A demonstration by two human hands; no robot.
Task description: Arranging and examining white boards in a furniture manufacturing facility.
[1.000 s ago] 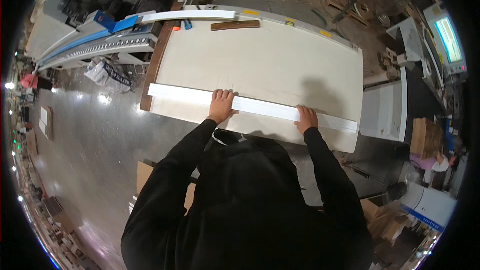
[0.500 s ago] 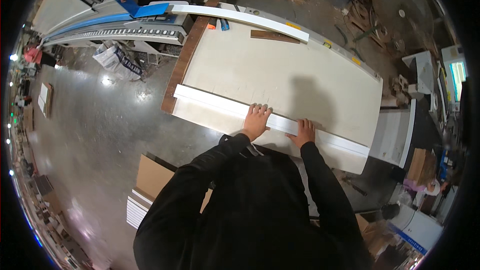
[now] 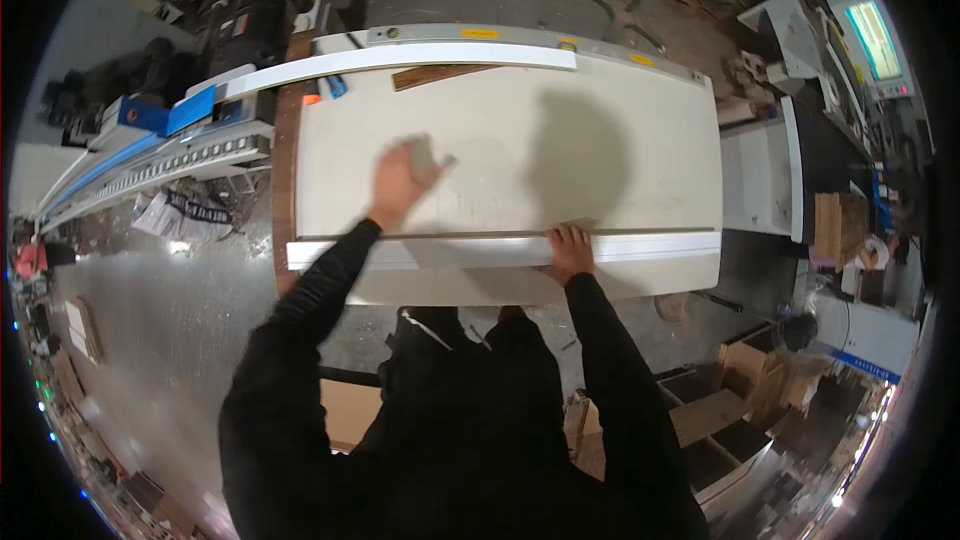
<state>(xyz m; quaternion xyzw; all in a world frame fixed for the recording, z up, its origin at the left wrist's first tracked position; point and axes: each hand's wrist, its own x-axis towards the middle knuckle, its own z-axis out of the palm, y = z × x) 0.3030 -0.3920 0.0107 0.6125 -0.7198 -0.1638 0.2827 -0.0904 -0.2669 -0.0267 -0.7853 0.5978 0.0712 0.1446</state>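
I see the left forearm (image 3: 330, 275) crossing the white strip (image 3: 450, 254), left hand (image 3: 398, 185) over the bench (image 3: 660, 180) toward its left edge, thumb out; fingers blurred, can't tell if gripping. Right hand (image 3: 571, 251) straddles the strip, fingers grasping it. Strip lies just inside the bench's near edge, spanning left to right.

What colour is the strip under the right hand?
The strip is white; it shows best in the head view.
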